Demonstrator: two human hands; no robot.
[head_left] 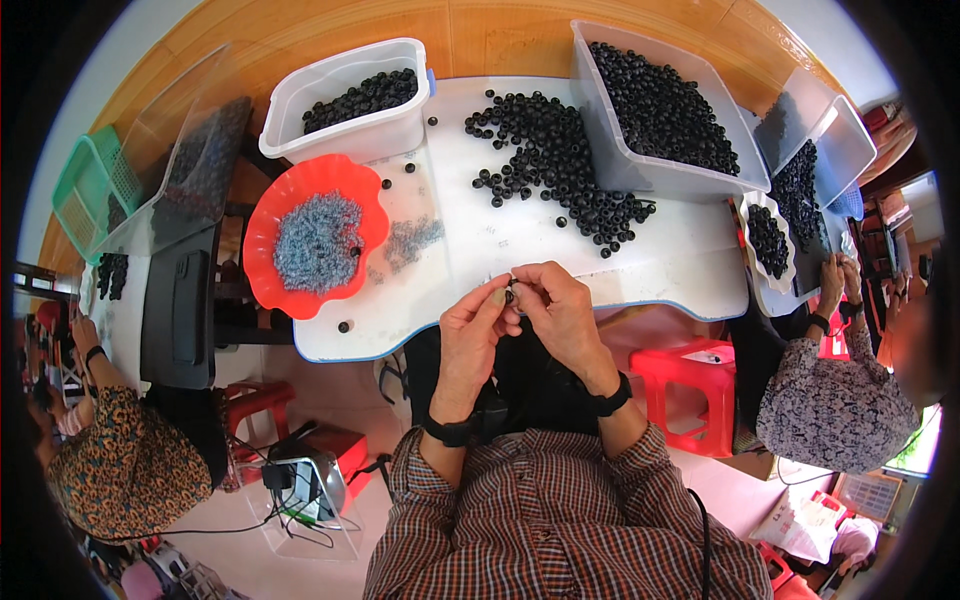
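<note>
Over the table's near edge, my left hand (468, 335) and my right hand (566, 318) meet with thumbs and fingertips pinched together. Between them is a small black round part (511, 294), mostly hidden by the fingers. A loose heap of similar black round parts (545, 150), some showing a hole through the middle, lies beyond my hands on the white table (455, 240). Left of my hands, a red scalloped bowl (262, 235) holds many tiny clear bluish pieces, too small to name, with a few black parts among them. More tiny clear pieces (410, 240) lie beside the bowl.
A white tub (390, 138) of black parts stands at the back left, a larger translucent bin (655, 178) at the back right. Single black parts lie near the bowl. Other people work at tables on both sides. A red stool (690, 385) stands on the right.
</note>
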